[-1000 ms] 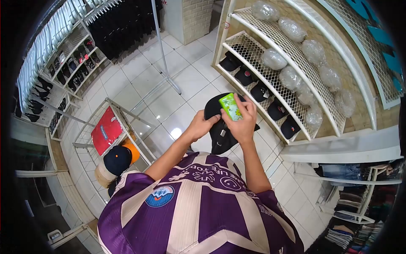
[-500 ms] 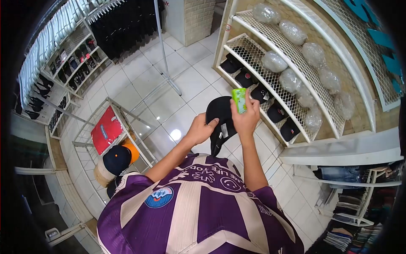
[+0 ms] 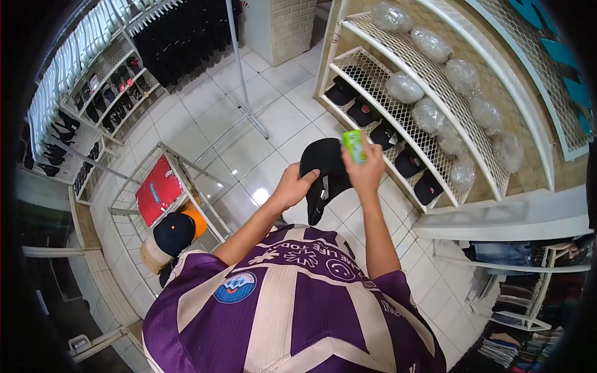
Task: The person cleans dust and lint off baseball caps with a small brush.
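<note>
A black cap [image 3: 320,156] hangs in front of my chest, tilted, with its brim toward me. My left hand [image 3: 292,186] is closed on its left edge, the thumb lying over the fabric. On the other side my right hand [image 3: 368,171] grips a small bright green pack with white markings [image 3: 353,147] upright between thumb and fingers. That pack is slightly blurred and overlaps the cap's right edge in this view. Its exact kind I cannot tell.
White wire shelves [image 3: 398,56] on the right hold plastic-wrapped bundles [image 3: 431,45] and a row of black caps [image 3: 408,161]. At left stands a wire rack [image 3: 118,212] with a red package [image 3: 160,189] and a navy-and-orange cap [image 3: 174,233]. A metal stand [image 3: 245,102] rises ahead.
My right hand has shifted slightly right and down with the green pack. The cap has turned a little in my left hand, and a white label inside it no longer shows clearly.
</note>
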Demonstrator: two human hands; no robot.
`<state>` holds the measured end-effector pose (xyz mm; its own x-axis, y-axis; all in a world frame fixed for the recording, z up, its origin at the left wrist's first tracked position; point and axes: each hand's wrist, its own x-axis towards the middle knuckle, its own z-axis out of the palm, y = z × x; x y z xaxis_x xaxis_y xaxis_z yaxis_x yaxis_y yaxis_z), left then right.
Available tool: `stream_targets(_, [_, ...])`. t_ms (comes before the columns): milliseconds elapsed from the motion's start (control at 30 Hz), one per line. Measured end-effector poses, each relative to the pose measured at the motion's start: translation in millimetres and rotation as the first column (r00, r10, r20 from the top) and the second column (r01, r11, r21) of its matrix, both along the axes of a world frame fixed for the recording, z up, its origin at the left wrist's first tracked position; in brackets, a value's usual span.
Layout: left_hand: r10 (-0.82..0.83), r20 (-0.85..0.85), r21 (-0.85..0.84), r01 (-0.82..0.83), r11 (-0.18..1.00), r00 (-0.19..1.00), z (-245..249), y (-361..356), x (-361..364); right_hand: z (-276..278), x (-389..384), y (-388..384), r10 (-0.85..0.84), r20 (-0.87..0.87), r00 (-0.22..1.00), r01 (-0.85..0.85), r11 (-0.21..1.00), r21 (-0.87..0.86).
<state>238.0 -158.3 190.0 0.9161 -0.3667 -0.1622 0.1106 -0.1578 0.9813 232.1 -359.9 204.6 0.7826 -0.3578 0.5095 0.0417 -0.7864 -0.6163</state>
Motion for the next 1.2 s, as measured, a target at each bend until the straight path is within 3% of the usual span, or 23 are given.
stream_targets(100, [0.055,0.081,-0.008,-0.055,0.998,0.995,8,-3,-3,10,-10,8,0.064,0.151,0.986,-0.064,0.998,-0.008])
stream_targets(167, [0.011,0.031,-0.029,-0.010,1.000,0.999,16,-2,-3,13,-20,26,0.287,0.136,0.948,-0.291,0.957,0.012])
stream_targets(233, [0.000,-0.022,-0.020,-0.001,1.000,1.000,22,-2,-1,2,-13,16,0.148,0.133,0.980,-0.145,0.989,-0.036])
stream_targets(333, [0.018,0.010,-0.005,-0.018,1.000,1.000,19,2,2,-1,-3,-3,-0.073,0.118,0.990,0.068,0.997,0.043])
stream_targets(433, [0.033,0.028,0.009,-0.033,0.999,0.999,16,2,3,12,-16,17,0.045,0.206,0.978,-0.057,0.997,0.055])
stream_targets(500, [-0.070,0.028,0.020,0.070,0.997,0.997,15,-3,2,7,-16,25,0.228,0.107,0.968,-0.219,0.972,-0.088])
stream_targets(633, [0.022,-0.074,0.027,-0.020,0.999,0.997,6,-1,6,3,4,-5,-0.129,0.103,0.986,0.130,0.991,-0.011])
stream_targets(733, [0.103,-0.117,-0.049,-0.109,0.993,0.988,-1,-3,8,25,-3,1,-0.128,0.203,0.971,0.119,0.991,0.054])
stream_targets(800, [0.126,-0.157,-0.060,-0.137,0.989,0.980,-7,-4,7,31,-11,21,0.138,0.188,0.972,-0.140,0.990,-0.007])
stream_targets(833, [0.066,-0.118,-0.053,-0.072,0.996,0.991,-7,-4,8,14,-8,25,0.229,0.134,0.964,-0.225,0.973,-0.043])
stream_targets(900, [0.004,-0.079,-0.043,-0.007,0.999,0.997,-3,0,10,-8,2,12,0.109,0.088,0.990,-0.106,0.994,-0.037])
stream_targets(967, [0.073,-0.101,0.047,-0.068,0.997,0.992,10,8,11,-6,11,-11,-0.057,0.027,0.998,0.059,0.997,-0.048])
stream_targets(1000, [0.115,-0.050,-0.001,-0.115,0.993,0.992,5,10,10,-3,12,-18,-0.116,0.053,0.992,0.118,0.992,-0.033])
stream_targets(1033, [0.121,-0.044,-0.002,-0.122,0.993,0.992,5,11,13,14,9,-14,-0.105,0.160,0.982,0.100,0.994,0.038])
stream_targets(1100, [0.155,-0.106,-0.053,-0.161,0.986,0.982,4,11,10,39,-1,7,0.005,0.162,0.987,-0.018,0.997,0.079])
stream_targets(1167, [0.113,-0.073,-0.083,-0.119,0.989,0.991,-6,6,9,39,-8,34,0.221,0.148,0.964,-0.224,0.975,0.004])
stream_targets(1200, [0.072,-0.029,-0.113,-0.075,0.991,0.997,-9,4,10,25,-5,36,0.296,0.049,0.954,-0.294,0.955,-0.046])
